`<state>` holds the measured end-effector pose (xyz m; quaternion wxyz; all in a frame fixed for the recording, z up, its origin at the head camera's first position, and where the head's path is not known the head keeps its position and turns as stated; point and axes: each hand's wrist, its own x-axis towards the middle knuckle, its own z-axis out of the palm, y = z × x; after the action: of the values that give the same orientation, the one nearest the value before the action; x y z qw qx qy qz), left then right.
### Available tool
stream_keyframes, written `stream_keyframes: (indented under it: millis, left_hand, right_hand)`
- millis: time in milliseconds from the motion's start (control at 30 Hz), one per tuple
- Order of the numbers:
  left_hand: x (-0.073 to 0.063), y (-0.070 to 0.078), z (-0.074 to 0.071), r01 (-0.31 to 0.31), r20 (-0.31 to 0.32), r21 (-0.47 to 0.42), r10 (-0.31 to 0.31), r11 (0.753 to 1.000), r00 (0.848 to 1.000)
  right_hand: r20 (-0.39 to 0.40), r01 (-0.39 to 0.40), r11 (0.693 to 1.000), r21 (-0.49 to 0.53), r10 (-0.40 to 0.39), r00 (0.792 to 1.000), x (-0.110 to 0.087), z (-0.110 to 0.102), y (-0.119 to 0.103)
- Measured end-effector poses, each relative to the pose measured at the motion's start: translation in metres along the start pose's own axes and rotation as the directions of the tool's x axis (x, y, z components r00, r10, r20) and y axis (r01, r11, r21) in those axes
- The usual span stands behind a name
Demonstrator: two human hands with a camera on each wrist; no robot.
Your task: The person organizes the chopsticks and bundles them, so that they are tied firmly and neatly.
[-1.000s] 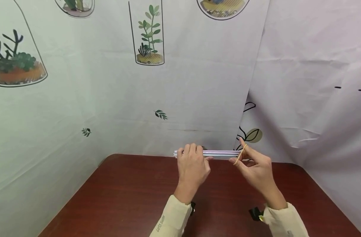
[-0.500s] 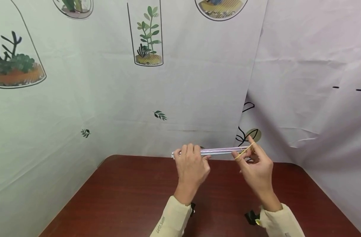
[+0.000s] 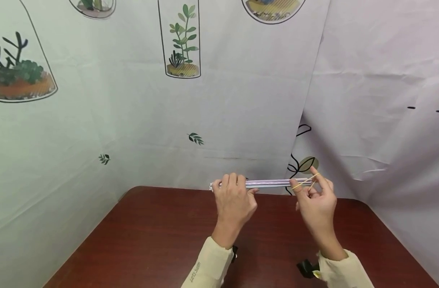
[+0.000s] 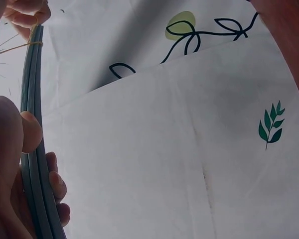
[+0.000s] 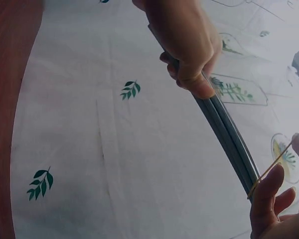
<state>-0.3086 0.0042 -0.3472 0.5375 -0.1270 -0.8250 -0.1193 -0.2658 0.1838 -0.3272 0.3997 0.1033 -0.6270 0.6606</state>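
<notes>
A bundle of thin pale purple and blue straws [image 3: 267, 183] lies level above the table's far edge. My left hand [image 3: 235, 205] grips the bundle near its left end, thumb on one side and fingers curled round the other, as the left wrist view shows. At the right end, my right hand [image 3: 317, 206] holds a yellow rubber band [image 5: 276, 162] stretched between thumb and index finger. The band loops round the straws [image 4: 34, 79] close to that end. The right hand's other fingers are curled beside the straw ends, partly hidden.
Beneath both hands is a dark red-brown table [image 3: 161, 232]. A white cloth [image 3: 151, 120] printed with plants and jars hangs behind it and along the sides. Black pieces, one of them a small block [image 3: 305, 269], show at the sleeve cuffs.
My right hand has moved a little to the right and turned more upright, drawing the rubber band toward the straws' right end. The left hand keeps its grip almost in place.
</notes>
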Motion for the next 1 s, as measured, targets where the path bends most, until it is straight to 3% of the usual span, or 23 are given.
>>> stream_keyframes:
  millis: [200, 567, 767, 867, 1000]
  left_hand:
    - [0.002, 0.001, 0.000, -0.017, 0.003, 0.008, 0.017, 1.000, 1.000]
    - [0.001, -0.001, -0.001, -0.018, 0.003, -0.014, 0.018, 1.000, 1.000]
    - [-0.001, 0.000, -0.001, -0.067, -0.018, -0.010, 0.066, 0.998, 0.998]
    - [-0.001, 0.001, 0.000, -0.107, -0.051, -0.016, 0.107, 0.994, 0.993]
    - [0.001, 0.002, 0.000, -0.138, -0.079, -0.020, 0.136, 0.990, 0.988]
  right_hand:
    - [0.023, -0.102, 0.995, -0.018, 0.102, 0.995, 0.005, -0.004, -0.003]
    - [0.032, -0.201, 0.967, 0.158, 0.198, 0.980, 0.009, -0.007, -0.001]
    - [0.056, -0.292, 0.949, 0.118, 0.287, 0.956, 0.010, -0.009, -0.002]
    - [0.087, -0.304, 0.949, 0.086, 0.296, 0.951, 0.012, -0.012, -0.003]
    - [0.150, -0.266, 0.961, 0.074, 0.253, 0.956, 0.016, -0.018, -0.002]
